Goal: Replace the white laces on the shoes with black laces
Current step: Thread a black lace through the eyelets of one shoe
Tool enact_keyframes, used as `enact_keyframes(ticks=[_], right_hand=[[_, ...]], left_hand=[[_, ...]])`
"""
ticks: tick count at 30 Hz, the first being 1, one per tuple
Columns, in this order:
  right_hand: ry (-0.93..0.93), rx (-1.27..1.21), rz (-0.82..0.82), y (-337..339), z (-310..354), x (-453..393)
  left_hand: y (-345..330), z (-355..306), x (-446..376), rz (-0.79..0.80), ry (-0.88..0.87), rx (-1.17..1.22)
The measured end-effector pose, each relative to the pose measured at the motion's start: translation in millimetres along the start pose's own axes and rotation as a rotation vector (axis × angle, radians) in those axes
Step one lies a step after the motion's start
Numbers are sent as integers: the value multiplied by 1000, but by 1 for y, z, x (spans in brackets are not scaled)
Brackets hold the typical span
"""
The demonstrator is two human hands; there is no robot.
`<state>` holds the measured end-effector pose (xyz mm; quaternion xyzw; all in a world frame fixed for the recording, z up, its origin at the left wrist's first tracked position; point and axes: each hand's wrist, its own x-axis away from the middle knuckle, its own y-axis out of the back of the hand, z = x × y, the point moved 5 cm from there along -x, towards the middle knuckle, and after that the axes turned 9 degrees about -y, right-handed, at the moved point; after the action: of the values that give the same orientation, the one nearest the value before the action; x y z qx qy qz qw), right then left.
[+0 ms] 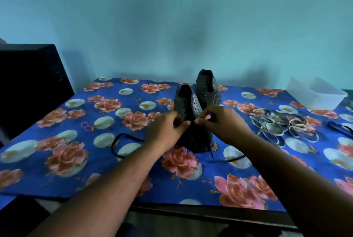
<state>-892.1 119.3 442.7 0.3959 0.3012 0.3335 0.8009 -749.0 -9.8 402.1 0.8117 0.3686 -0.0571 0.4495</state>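
- Two dark grey shoes stand on the table (pixel 107 162), which is covered by a blue cloth printed with pink roses; the near shoe (pixel 188 110) has its toe towards the person, and the far shoe (pixel 208 86) sits just behind it to the right.
- The left hand (pixel 168 129) and right hand (pixel 222 122) meet over the near shoe's eyelets, fingers curled and thumbs almost touching. They seem to be pinching a lace, but it is too blurred to be sure.
- A black lace (pixel 122 142) trails from the shoe in a loop to the left, with another end on the cloth to the right.
- The white laces (pixel 282 126) lie in a loose heap to the right, well apart from the shoes.
- A second black lace (pixel 340 128) lies at the far right edge.
- A clear plastic tub (pixel 317 95) stands beyond the heap.
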Motion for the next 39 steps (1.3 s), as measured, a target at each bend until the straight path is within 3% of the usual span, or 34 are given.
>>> enact_keyframes(ticks=[3, 7, 14, 16, 20, 22, 26, 30, 36, 39], right_hand=[[-6, 54, 12, -11, -5, -4], [-9, -69, 38, -11, -19, -17], [14, 11, -64, 1, -25, -32], [110, -57, -97, 4, -18, -28], [377, -47, 43, -9, -3, -19], [392, -18, 52, -15, -4, -21], [342, -76, 36, -16, -6, -23], [259, -173, 54, -17, -9, -23], [352, -115, 77, -18, -5, -26], [355, -108, 74, -18, -5, -28]], left_hand=[[-7, 3, -4, -37, 2, 88], [-8, 16, -5, -21, 101, 286], [0, 19, -11, -26, -90, 147], [-1, 10, -12, -25, -186, 180], [-9, 5, -14, -19, -275, 21], [-12, 6, -15, -14, -270, -32], [-11, 8, -19, -25, -179, 92], [-11, 4, -21, 26, -229, -29], [-8, 5, -22, -1, -235, 98], [-7, 8, -16, -53, -254, 37]])
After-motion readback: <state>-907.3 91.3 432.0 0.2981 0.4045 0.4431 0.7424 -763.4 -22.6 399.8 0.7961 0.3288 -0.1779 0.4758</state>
